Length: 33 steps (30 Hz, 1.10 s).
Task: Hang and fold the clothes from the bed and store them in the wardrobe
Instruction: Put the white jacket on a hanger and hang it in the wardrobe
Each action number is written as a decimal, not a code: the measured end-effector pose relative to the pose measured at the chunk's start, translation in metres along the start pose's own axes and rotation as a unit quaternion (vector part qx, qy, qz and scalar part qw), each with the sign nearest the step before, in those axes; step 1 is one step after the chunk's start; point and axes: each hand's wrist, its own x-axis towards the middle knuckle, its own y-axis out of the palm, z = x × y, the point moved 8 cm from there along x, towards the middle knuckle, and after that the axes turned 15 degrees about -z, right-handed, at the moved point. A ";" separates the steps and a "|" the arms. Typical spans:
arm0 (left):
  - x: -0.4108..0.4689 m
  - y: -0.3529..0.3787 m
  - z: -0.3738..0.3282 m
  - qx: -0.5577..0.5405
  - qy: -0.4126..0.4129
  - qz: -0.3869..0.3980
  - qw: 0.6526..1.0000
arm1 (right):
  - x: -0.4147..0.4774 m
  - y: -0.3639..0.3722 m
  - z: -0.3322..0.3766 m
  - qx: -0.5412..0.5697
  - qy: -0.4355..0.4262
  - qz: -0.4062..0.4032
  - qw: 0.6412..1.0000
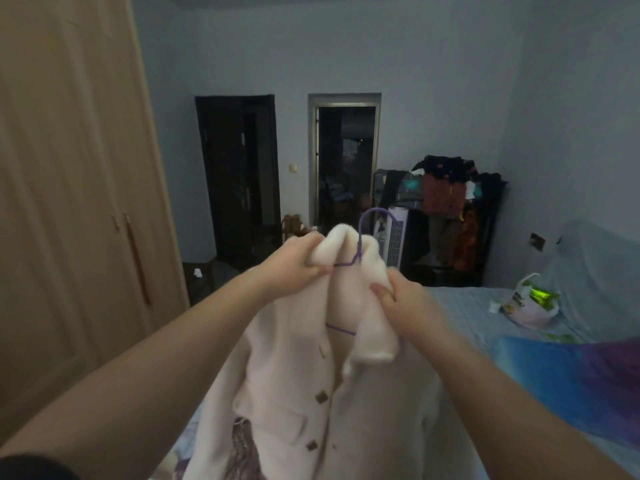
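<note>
On bed (464,306): plastic bag (531,301) of green items.

The room is dim, with pale bluish walls (433,57). In the far wall a dark closed door (239,174) stands left of an open doorway (346,161) leading into darkness, a light switch (294,168) between them. Right of the doorway, a dark rack (450,209) piled with garments stands beside a white tower appliance (395,237).

Cream fleece coat (311,393), buttoned, upright on purple wire hanger (360,237), above bed (464,306).
</note>
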 end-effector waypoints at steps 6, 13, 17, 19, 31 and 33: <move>-0.005 -0.012 0.002 -0.023 0.034 -0.024 0.999 | 0.017 -0.009 -0.020 0.024 -0.018 -0.032 0.999; -0.015 -0.009 0.030 0.012 -0.055 0.077 0.995 | 0.021 0.024 0.031 0.101 -0.144 0.032 0.984; -0.064 -0.032 0.078 0.006 -0.118 0.008 0.993 | 0.007 0.054 0.081 0.119 -0.208 0.075 0.968; -0.088 -0.060 0.097 0.030 -0.141 -0.076 0.987 | -0.007 0.069 0.120 0.119 -0.255 0.093 0.955; -0.260 -0.341 0.118 0.186 -0.223 -0.255 0.922 | -0.119 0.113 0.416 0.354 -0.335 0.194 0.852; -0.301 -0.392 0.121 0.223 -0.246 -0.267 0.905 | -0.142 0.124 0.465 0.364 -0.325 0.215 0.846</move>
